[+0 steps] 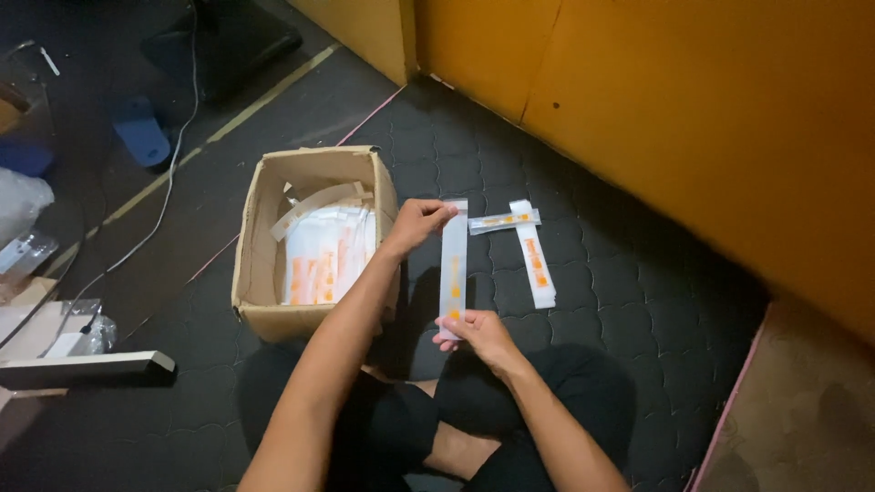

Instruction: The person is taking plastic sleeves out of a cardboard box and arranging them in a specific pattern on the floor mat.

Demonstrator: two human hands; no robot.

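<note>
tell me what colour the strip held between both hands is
White strip with orange markings, seen in the head view.

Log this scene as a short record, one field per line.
Setting: dark quilted mat beside an orange wall
Left hand: pinches the top end of a long white packet
Right hand: grips the packet's bottom end
Box: open cardboard box on the left, holding more white and orange packets
On mat: two similar packets, crossed, right of the held one
Posture: seated, legs crossed
</note>
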